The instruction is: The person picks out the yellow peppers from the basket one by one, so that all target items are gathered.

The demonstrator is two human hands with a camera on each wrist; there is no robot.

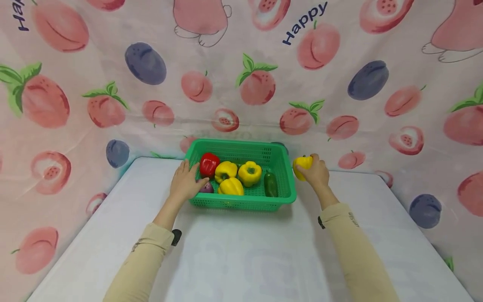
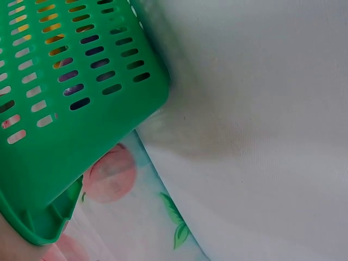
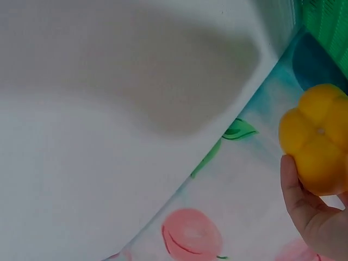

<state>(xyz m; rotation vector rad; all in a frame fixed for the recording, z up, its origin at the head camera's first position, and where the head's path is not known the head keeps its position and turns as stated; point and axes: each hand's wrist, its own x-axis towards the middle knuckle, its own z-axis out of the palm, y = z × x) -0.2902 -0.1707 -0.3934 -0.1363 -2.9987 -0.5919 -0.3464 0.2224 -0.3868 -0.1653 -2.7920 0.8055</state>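
Two sleeved forearms [image 1: 356, 247] reach forward, well apart. The left hand [image 1: 183, 183] is palm down, fingers extended and thumb stretched sideways; the right hand [image 1: 318, 174] curls fingers and thumb in a grip.

At the basket's [image 1: 241, 204] near left corner, the left hand [image 1: 183, 183] and near rim partly hide a purple vegetable [image 1: 207, 188]; the rim also covers the foot of the front yellow pepper [image 1: 231, 187]. The right wrist view cuts off the right hand [image 3: 322, 224] and held yellow pepper [image 3: 314, 144]. Sleeve lettering [image 1: 353, 219] is too small to read. The table's [image 1: 226, 256] near edge lies outside the head view.
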